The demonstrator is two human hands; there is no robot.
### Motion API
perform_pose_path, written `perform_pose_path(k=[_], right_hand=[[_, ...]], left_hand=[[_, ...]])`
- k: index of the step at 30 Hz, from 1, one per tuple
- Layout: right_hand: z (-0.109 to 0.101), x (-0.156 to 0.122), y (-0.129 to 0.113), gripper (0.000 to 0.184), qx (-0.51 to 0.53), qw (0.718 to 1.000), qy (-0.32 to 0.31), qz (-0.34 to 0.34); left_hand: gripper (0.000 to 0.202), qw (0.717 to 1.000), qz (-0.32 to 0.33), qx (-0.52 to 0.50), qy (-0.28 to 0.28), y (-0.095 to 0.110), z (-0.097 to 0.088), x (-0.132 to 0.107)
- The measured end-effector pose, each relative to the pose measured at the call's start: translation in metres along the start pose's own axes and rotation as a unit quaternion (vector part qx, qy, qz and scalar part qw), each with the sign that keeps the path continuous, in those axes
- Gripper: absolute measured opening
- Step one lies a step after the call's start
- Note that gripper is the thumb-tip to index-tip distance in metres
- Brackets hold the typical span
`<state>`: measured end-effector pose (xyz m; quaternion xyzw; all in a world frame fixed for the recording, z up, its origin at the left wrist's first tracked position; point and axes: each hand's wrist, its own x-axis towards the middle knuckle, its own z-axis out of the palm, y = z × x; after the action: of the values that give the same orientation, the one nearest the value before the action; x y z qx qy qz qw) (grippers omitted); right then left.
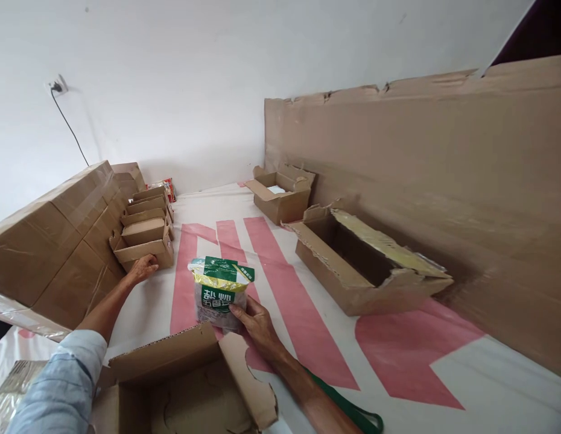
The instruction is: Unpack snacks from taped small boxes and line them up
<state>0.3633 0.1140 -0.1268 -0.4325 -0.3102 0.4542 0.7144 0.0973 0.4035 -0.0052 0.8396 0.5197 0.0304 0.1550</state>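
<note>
My right hand (257, 328) grips a plastic packet (219, 295) by its right side, thumb on the front. The packet has a green and yellow top and white Chinese characters on its clear lower part. Farther left, my left hand (143, 269) has its fingers curled against the front of a small open cardboard box (149, 248); its thumb is mostly hidden. That box is the nearest in a row of small boxes (149, 208). Below the packet, close to me, stands an open cardboard carton (172, 355) with its flaps up; the visible inside is bare.
Taped cartons (67, 235) are stacked along the left. Two open boxes, a long one (339, 277) and a smaller one (283, 205), stand at right before a tall cardboard sheet (420, 181). A green strap (353, 413) lies beside my right forearm. A red packet (168, 190) sits behind the row.
</note>
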Motion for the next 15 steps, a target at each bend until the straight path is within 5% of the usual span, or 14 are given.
perform_pose_path(k=[15], right_hand=[[0.013,-0.007,0.002,0.055,0.008,1.0,-0.026,0.013]], left_hand=[[0.04,1.0,0.0,0.001,-0.016,0.012,-0.008,0.047]])
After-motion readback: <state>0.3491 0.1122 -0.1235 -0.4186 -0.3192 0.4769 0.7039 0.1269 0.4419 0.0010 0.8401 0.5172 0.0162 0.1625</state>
